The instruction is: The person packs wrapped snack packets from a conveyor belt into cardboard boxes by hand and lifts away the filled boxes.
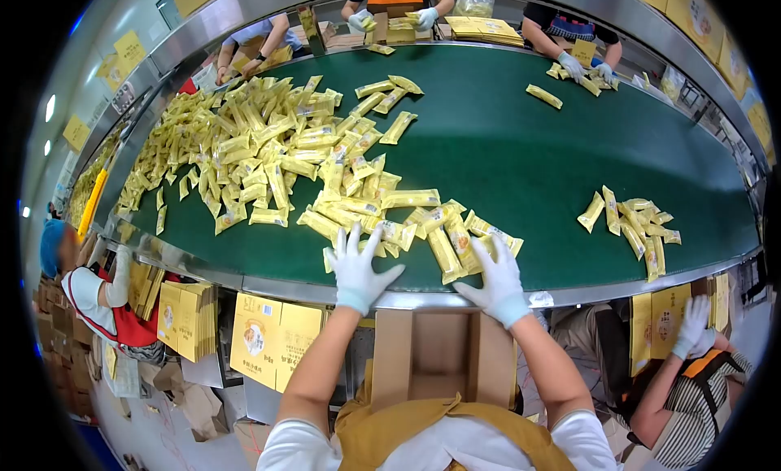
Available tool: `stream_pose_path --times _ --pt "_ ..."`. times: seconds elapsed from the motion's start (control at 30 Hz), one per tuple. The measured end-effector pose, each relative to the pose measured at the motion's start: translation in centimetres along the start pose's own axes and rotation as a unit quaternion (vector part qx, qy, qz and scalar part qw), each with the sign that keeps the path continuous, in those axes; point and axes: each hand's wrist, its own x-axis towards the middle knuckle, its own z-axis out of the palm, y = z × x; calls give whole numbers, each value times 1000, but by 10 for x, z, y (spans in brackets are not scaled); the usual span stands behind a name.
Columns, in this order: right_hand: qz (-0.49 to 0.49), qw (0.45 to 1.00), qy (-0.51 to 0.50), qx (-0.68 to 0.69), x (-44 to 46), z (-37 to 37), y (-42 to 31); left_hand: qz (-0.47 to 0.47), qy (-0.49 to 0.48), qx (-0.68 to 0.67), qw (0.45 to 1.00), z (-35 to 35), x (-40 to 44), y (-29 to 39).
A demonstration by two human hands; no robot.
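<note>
**Green surface, yellow packs**

In the head view, two long packs lie just past and between the gloved left hand and right hand. They point mostly forward, far ends leaning a bit left. The right hand is nearer. Both hands spread their fingers; neither grips a pack. A brown box sits below.

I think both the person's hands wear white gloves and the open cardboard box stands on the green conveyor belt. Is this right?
Not quite: the head view shows the open cardboard box off the conveyor belt, between the person's forearms. The left hand and right hand wear white gloves.
</note>
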Motion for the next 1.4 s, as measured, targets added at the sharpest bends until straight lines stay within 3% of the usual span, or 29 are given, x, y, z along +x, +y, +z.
stream_pose_path --times 0.07,0.2,0.37,0.5,0.57,0.63,0.67,0.73,0.83,0.9,0.97,1.0,1.07,1.1,1.17,1.23,1.3,1.4 --pt "24 993 -87 -71 25 6 -13 -37 -120 52 991 4 30 8" --pt "-30 982 -94 -159 56 28 -8 -20 -122 109 986 25 52 15" --pt "-119 979 -56 -153 89 26 28 -7 -85 98 991 31 57 14" --pt "-204 967 -88 -127 72 15 57 37 -32 88 995 22 26 -3" --pt "-232 960 -91 -129 58 6 71 -15 -104 80 991 0 15 1" --pt "-238 955 -87 -156 40 -11 78 -1 -131 55 990 -8 4 -9" --pt "-228 957 -75 -162 31 -18 80 2 -145 31 989 -15 2 -13" --pt "-93 989 -7 -117 10 -28 79 18 -154 -61 986 -16 -1 -38" --pt "99 987 84 -95 -24 -21 95 93 -135 -71 984 -29 -11 -78" --pt "202 976 4 -87 -39 -24 98 144 -203 -44 967 -32 -19 -105" --pt "173 981 14 -81 -49 -22 108 156 -174 -67 970 -25 -26 -126" --pt "157 984 20 -78 -53 -22 112 159 -210 -61 963 -26 -23 -137" --pt "195 974 31 -115 -45 -40 105 161 -280 -49 945 -45 -8 -138" --pt "220 966 46 -128 -40 -54 97 132 -259 -91 953 -55 -5 -131" --pt "168 977 114 -69 -33 -72 80 75 -214 -175 958 -72 0 -107" --pt "39 986 146 74 -20 -67 63 143 -164 -178 960 -70 18 -91" --pt "-33 992 71 98 1 -53 31 167 -165 -158 959 -65 36 -65" --pt "-6 995 -90 -32 28 -6 8 239 -161 -94 953 -20 54 -54"
